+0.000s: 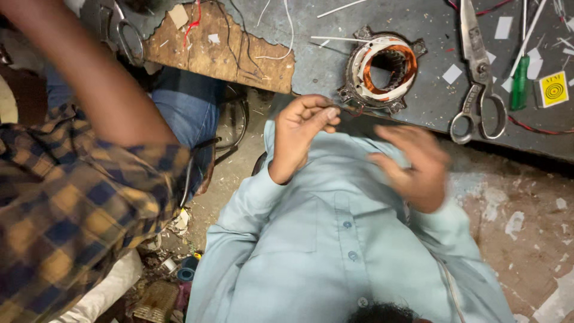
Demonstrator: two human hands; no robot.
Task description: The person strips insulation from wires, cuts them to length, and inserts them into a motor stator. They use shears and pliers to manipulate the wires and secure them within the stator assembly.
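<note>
Pinching thin wire, left hand (302, 134) sits beside motor stator (382, 72) on bench (418, 36); right hand (418, 164) blurred, fingers loosely spread, empty.

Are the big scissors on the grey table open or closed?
Closed: the scissors lie flat on the table, blades together, both handle loops side by side.

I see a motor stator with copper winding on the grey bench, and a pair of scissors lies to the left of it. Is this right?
Not quite. In the head view the scissors lie to the right of the stator, not to the left. The rest holds: the stator with its copper winding sits on the grey bench.
</note>
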